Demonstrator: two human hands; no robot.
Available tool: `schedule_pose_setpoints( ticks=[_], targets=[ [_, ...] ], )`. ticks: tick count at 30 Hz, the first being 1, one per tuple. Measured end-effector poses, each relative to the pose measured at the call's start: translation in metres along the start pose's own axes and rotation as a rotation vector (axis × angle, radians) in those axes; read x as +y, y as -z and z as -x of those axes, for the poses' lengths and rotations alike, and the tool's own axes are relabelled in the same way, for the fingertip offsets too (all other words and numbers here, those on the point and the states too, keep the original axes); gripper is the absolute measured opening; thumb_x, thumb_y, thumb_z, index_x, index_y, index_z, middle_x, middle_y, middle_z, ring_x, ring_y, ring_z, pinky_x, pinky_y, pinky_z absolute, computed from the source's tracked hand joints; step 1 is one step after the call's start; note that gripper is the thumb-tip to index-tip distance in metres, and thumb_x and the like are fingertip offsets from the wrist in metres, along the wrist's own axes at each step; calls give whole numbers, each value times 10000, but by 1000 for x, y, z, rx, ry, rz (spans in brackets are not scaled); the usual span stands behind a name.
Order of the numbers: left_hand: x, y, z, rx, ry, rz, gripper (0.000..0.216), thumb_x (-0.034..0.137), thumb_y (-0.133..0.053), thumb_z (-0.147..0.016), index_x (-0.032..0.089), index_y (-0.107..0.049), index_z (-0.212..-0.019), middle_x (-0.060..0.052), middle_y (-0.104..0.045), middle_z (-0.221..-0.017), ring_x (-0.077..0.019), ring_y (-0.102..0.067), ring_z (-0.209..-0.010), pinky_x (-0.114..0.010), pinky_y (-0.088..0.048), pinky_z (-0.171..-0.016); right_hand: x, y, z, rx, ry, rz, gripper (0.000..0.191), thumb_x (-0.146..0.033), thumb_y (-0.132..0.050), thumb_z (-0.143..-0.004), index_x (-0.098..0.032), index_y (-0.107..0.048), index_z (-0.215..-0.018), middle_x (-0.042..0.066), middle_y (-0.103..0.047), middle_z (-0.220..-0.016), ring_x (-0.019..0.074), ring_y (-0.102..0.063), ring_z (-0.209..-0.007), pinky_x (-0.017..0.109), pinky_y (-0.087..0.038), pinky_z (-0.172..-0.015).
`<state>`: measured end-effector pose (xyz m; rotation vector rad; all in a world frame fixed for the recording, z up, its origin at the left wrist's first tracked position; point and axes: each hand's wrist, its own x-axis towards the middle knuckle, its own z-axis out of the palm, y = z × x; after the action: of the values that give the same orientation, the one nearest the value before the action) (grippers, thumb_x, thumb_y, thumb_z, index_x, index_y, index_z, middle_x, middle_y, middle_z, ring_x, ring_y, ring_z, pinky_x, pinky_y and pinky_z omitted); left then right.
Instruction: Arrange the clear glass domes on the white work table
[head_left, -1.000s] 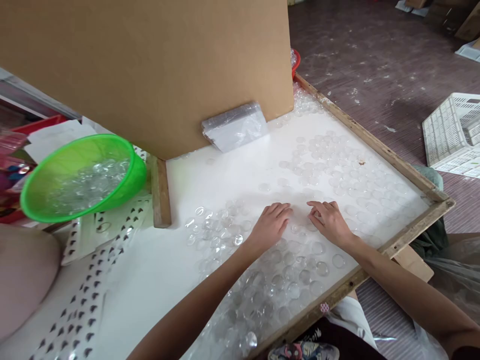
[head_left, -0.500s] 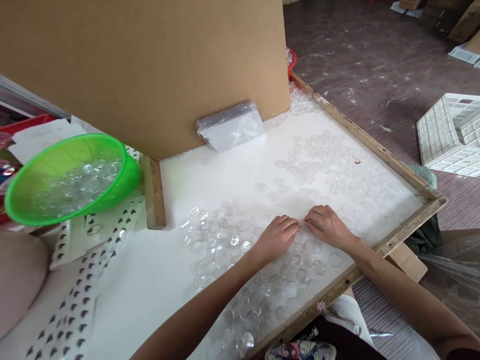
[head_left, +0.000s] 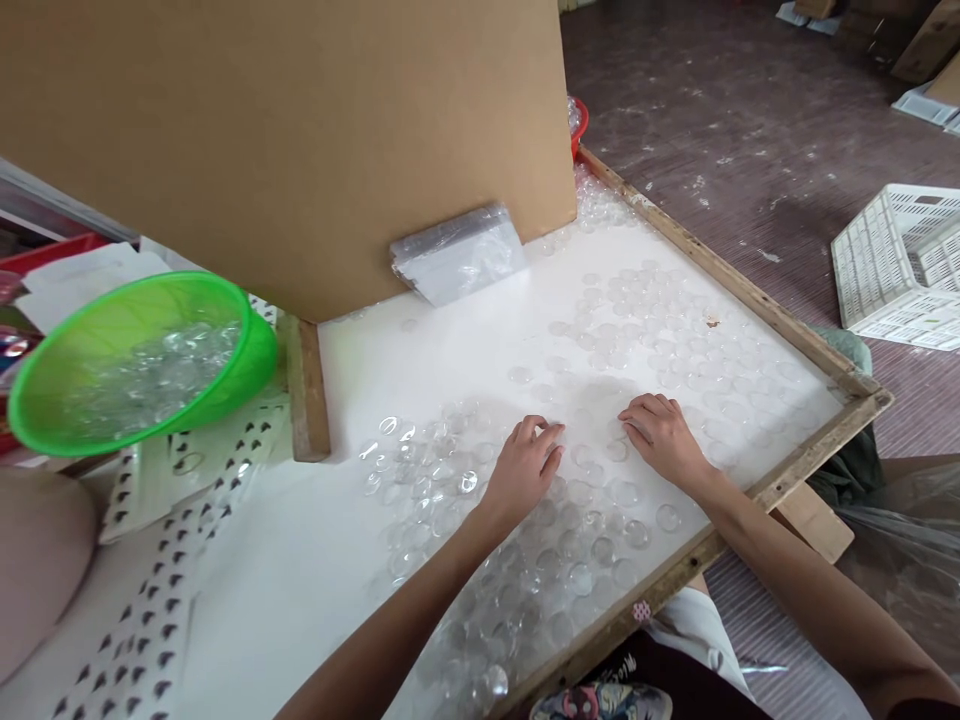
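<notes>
Many round clear plastic discs (head_left: 602,551) lie over a white tabletop (head_left: 255,560), heaped in the near middle and spread thinner at the right. Above the edge of the heap, my left hand (head_left: 527,462) is open, thumb and index finger apart, with nothing visible between them. To its right, my right hand (head_left: 665,442) has fingers and thumb tips brought close together in a pinch. One clear disc lies just under its thumb. Whether anything thin is between those fingertips cannot be made out.
A tall cardboard box (head_left: 300,140) stands at the back, with clear plastic bags (head_left: 459,254) against it. A green basin (head_left: 259,350) of clear pieces is at left. Wooden strips (head_left: 720,552) edge the table. A white crate (head_left: 874,265) is on the floor.
My hands were nearly touching and have moved apart. The left went left and its fingers spread; the right shifted slightly right. A disc now shows below the right thumb.
</notes>
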<state>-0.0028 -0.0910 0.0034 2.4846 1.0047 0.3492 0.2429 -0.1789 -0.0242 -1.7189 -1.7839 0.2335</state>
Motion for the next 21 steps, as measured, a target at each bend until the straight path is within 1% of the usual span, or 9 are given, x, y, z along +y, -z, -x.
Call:
schedule_pose_setpoints(
  ticks=[3,5,7,9,11,13,17,21],
  targets=[
    [-2,-4,-2,32,-44,-75,325,257,-418,-1001,238,-621,-1255,-112,-577,-1235,-266,-578,-1109,-459,-521,-948,1,0,-1,7,-3,26,210,-140,-521,-935,-231,-673,-1048,90,-658,-1088,264,-594,-950,426,-447,-812],
    [-2,-7,-6,41,-67,-108,358,272,-385,-1022,237,-574,-1324,-124,-544,-1350,-290,-522,-1250,-496,-479,-1024,1,0,-1,23,-14,29,224,-141,-518,-936,-230,-672,-1071,93,-657,-1116,275,-591,-983,434,-448,-816],
    [-3,-11,-11,20,-118,-133,419,316,-359,-1040,233,-475,-1434,-132,-454,-1494,-299,-409,-1403,-517,-400,-1121,0,0,-1,30,-21,23,228,-143,-518,-937,-229,-673,-1081,94,-657,-1126,278,-590,-996,435,-449,-818],
    [-4,-17,-18,-36,-180,-157,512,390,-349,-1047,224,-339,-1531,-135,-331,-1601,-297,-274,-1499,-525,-301,-1193,0,1,-2,24,-21,10,225,-144,-521,-937,-228,-676,-1077,93,-660,-1118,271,-592,-985,432,-451,-819],
    [-7,-24,-28,-90,-214,-182,604,471,-340,-1040,222,-228,-1579,-142,-237,-1647,-300,-178,-1535,-541,-229,-1220,0,0,-2,16,-17,2,221,-140,-523,-937,-224,-679,-1069,91,-662,-1108,263,-592,-975,427,-452,-820],
    [-11,-29,-40,-117,-215,-204,660,529,-329,-1028,229,-175,-1595,-148,-187,-1661,-307,-132,-1543,-560,-194,-1222,0,0,-3,14,-13,3,215,-129,-532,-931,-220,-682,-1055,89,-664,-1105,259,-593,-977,421,-455,-819],
    [-20,-28,-63,-120,-171,-216,678,555,-311,-1022,218,-188,-1598,-154,-183,-1659,-314,-115,-1543,-571,-160,-1224,2,1,-3,13,-17,21,213,-119,-547,-927,-222,-683,-1053,90,-664,-1113,259,-602,-987,410,-460,-826],
    [-22,-24,-70,-131,-131,-212,693,563,-269,-1024,201,-161,-1605,-149,-158,-1665,-306,-78,-1548,-565,-126,-1233,1,2,-3,19,-18,6,212,-126,-550,-935,-209,-677,-1083,92,-666,-1124,255,-610,-991,408,-467,-841]
  ],
)
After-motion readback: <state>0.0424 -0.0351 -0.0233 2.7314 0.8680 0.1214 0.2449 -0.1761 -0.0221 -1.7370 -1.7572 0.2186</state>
